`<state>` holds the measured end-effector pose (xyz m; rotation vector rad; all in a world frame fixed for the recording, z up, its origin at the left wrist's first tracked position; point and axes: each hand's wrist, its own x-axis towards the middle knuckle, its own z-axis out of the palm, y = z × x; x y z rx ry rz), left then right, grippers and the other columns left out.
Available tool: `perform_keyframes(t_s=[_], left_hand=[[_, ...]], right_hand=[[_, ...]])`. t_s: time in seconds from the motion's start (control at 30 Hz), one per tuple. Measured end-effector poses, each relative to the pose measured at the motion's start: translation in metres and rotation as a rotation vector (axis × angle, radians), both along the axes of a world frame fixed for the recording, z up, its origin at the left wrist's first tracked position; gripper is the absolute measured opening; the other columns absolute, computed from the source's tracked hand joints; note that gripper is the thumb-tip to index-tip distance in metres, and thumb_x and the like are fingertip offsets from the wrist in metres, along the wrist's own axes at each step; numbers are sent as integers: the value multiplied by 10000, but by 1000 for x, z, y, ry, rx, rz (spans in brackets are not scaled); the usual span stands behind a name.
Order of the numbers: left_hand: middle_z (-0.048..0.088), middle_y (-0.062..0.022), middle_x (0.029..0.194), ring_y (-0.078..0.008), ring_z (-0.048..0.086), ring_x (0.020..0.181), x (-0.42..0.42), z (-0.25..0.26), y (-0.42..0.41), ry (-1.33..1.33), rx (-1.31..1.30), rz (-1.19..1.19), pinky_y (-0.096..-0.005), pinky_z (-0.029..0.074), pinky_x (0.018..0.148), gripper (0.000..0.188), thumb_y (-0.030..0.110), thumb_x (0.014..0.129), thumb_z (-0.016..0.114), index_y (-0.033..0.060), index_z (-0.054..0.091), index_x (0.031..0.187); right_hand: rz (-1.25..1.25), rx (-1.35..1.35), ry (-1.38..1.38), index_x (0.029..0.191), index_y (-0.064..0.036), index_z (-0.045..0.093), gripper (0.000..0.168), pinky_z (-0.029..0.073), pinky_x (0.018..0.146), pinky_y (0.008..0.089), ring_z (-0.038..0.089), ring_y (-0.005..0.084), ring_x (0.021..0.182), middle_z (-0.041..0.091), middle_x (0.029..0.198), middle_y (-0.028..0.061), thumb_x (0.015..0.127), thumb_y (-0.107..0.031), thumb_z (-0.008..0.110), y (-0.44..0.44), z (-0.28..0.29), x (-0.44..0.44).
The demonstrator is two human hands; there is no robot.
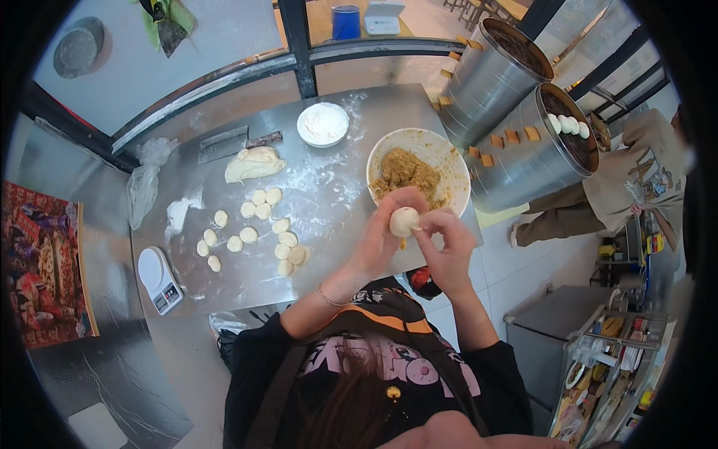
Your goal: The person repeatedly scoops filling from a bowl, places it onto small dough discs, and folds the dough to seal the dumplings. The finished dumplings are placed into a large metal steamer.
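Observation:
A round ball of pale dough (404,222) is cupped in my left hand (383,236), above the near edge of a white bowl (455,163) of brown filling (408,175). The fingertips of my right hand (449,241) pinch the dough at its right side. On the steel table to the left lie several small dough pieces (249,234) and one flatter, browner round (298,255). Behind them rests a larger lump of dough (255,164), beside a wide-bladed cleaver (224,145). A bowl of white flour (323,124) stands at the back.
A digital kitchen scale (161,280) sits at the table's left edge, a plastic bag (147,179) behind it. Two tall stacks of metal steamers (527,151) stand to the right, the nearer with white buns (567,125) on top. Another person (628,174) stands beyond them.

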<state>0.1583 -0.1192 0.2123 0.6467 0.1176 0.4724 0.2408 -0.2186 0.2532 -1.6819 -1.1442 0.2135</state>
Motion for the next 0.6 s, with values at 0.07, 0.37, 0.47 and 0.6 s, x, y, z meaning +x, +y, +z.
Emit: perform_keyframes(t_s=[0.07, 0.37, 0.47, 0.6], left_hand=[[480, -117, 1211, -218, 460, 1132, 1, -1, -1, -34, 41, 15, -357, 346, 998, 437, 333, 985, 240, 27, 392, 1257], [530, -103, 1122, -194, 483, 1093, 3, -1, 5, 17, 116, -19, -335, 358, 972, 406, 279, 986, 233, 16, 439, 1216], [531, -103, 1130, -187, 486, 1085, 2, 4, 8, 37, 169, -43, -333, 365, 962, 407, 276, 986, 232, 14, 440, 1216], [502, -133, 1201, -216, 478, 1116, 4, 1, 9, 53, -54, -146, -344, 358, 980, 437, 293, 980, 244, -11, 424, 1236]], right_hand=[[6, -13, -83, 845, -40, 577, 198, 466, 666, 309, 553, 244, 772, 570, 865, 77, 682, 31, 664, 2, -1, 1], [159, 36, -593, 897, -36, 589, 260, 461, 670, 322, 549, 236, 785, 555, 867, 64, 647, 32, 619, 1, 6, 18], [194, 2, -648, 915, -35, 588, 279, 460, 669, 320, 547, 234, 782, 549, 881, 63, 642, 19, 612, -1, 10, 23], [249, -54, -588, 897, -31, 583, 243, 460, 650, 328, 543, 236, 745, 543, 856, 68, 659, 7, 609, 1, 23, 27]])
